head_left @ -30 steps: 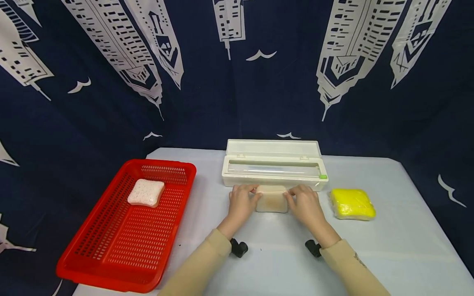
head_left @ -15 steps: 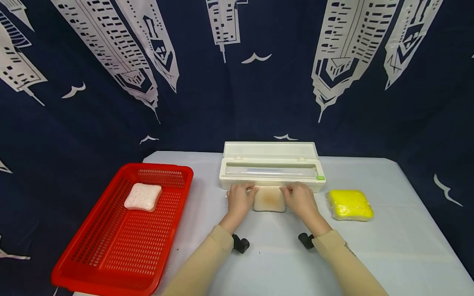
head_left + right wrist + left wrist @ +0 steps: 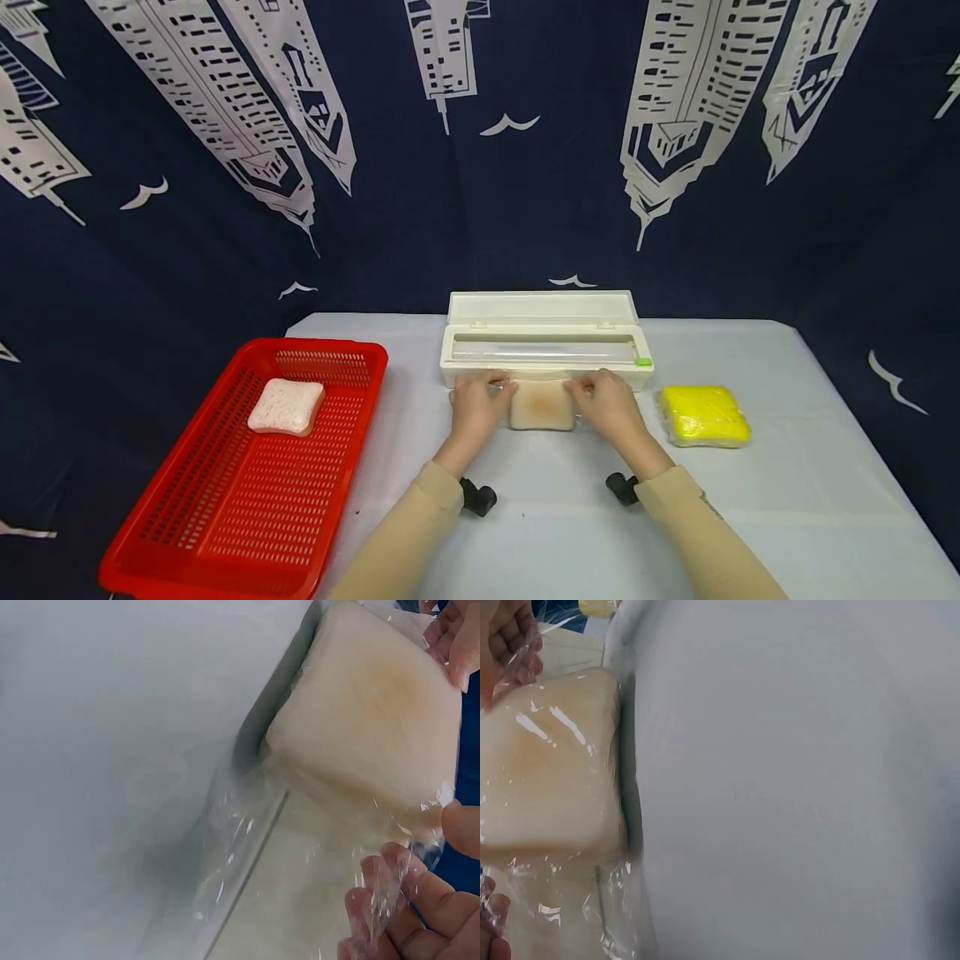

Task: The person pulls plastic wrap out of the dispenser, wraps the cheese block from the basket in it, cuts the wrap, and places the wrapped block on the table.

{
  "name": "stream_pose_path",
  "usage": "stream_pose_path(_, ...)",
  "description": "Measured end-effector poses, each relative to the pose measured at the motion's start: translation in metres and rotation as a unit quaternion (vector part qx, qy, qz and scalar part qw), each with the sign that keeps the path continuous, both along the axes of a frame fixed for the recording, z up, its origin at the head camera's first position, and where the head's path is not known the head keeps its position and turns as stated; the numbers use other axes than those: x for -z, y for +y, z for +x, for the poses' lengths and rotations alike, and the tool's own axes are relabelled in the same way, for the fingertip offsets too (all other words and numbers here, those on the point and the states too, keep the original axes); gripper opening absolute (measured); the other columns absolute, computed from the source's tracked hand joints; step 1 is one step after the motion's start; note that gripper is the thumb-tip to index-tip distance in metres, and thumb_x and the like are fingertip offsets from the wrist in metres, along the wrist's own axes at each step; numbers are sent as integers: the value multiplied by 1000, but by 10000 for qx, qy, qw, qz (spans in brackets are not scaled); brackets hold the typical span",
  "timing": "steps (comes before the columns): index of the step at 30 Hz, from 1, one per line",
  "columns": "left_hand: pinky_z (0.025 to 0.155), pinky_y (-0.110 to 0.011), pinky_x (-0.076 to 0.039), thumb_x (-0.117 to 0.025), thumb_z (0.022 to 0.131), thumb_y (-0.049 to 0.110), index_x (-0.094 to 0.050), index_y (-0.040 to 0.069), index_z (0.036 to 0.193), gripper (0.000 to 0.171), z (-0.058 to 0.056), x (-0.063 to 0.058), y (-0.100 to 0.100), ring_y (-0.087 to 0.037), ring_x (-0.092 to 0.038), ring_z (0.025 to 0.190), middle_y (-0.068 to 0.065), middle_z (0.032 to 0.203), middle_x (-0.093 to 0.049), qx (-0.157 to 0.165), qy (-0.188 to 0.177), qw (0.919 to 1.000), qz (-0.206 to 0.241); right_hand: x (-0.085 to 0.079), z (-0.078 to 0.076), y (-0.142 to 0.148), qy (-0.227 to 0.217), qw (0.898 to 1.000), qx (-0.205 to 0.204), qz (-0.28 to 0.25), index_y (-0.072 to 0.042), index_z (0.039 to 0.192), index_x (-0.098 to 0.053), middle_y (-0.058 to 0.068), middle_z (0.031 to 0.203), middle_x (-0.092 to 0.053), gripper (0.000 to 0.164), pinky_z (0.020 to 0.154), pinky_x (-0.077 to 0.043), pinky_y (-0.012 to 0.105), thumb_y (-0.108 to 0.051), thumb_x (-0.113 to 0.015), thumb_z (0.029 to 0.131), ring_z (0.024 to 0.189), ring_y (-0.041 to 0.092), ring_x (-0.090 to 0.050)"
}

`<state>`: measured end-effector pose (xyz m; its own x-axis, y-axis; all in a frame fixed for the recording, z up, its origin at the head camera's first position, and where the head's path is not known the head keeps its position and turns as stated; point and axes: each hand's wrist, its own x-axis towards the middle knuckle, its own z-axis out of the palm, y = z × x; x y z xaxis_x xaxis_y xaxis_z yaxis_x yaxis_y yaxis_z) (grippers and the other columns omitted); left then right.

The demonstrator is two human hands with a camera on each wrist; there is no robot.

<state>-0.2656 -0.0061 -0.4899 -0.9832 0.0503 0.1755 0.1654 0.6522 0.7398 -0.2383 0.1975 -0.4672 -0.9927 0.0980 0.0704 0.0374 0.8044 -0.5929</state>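
A thick cream bread slice [image 3: 542,406], browned in the middle, lies under clear plastic wrap [image 3: 547,907] in front of the white wrap dispenser [image 3: 542,307]. My left hand [image 3: 476,408] pinches the wrap at the slice's left side. On the other side my right hand [image 3: 606,404] grips the wrap, which bunches between thumb and fingers in the right wrist view. Film stretches loosely past the slice's edges, shiny and creased. The dispenser's lid is raised, and a roll [image 3: 543,351] shows inside.
A red perforated basket [image 3: 255,500] stands on the left, holding a white speckled bread slice [image 3: 287,407]. To the right sits a yellow block wrapped in plastic [image 3: 703,415]. The white table [image 3: 570,542] meets a dark blue patterned cloth [image 3: 465,233] behind.
Both hands have shifted from the sides of the bread slice to the wrap beside its upper corners. The slice's browned middle shows more clearly, and the head view has shifted slightly.
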Motion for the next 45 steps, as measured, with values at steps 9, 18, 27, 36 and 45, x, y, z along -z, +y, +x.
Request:
stream_pose_path(9, 89, -46, -36, -69, 91, 17, -72, 7, 108, 20, -2, -23, -14, -30, -49, 108, -11, 110, -69, -385, 548, 9974, 257, -19, 6, 55, 360, 9988, 250, -234, 4, 123, -61, 25, 124, -57, 41, 100, -42, 58, -26, -60, 96, 118, 43, -51)
stream_pose_path(18, 99, -47, -37, -65, 93, 18, -72, 12, 111, 19, -7, -57, 25, -29, -49, 119, -9, 121, -66, 483, 456, 9976, 177, -16, -15, 109, -694, 9954, -243, -616, -2, 148, -37, 36, 149, -27, 67, 106, -35, 65, -37, -61, 96, 131, 55, -36)
stream_pose_path(27, 100, -38, -41, -63, 96, 24, -72, 21, 113, 20, -11, -65, 97, -21, -53, 118, -1, 126, -65, 1631, 46, 9842, -686, 2, -36, 112, -1008, 9901, -725, -650, -3, 151, -34, 34, 152, -28, 78, 108, -31, 67, -35, -71, 90, 137, 53, -31)
stream_pose_path(36, 107, -40, -41, -65, 95, 24, -72, 21, 114, 21, -22, -50, 135, -23, -53, 126, 0, 128, -66, 1941, -148, 9751, -1065, 9, -45, 113, -1033, 9902, -840, -419, -9, 150, -38, 32, 151, -34, 78, 108, -28, 70, -37, -73, 87, 138, 53, -31)
stream_pose_path(45, 92, -26, -48, -71, 90, 23, -77, 20, 107, 18, -30, -36, 157, -17, -63, 110, 5, 110, -74, 1756, 202, 9778, -1120, 18, -43, 120, -803, 9923, -776, -532, -10, 148, -42, 26, 150, -41, 74, 108, -32, 66, -37, -72, 86, 137, 50, -37)
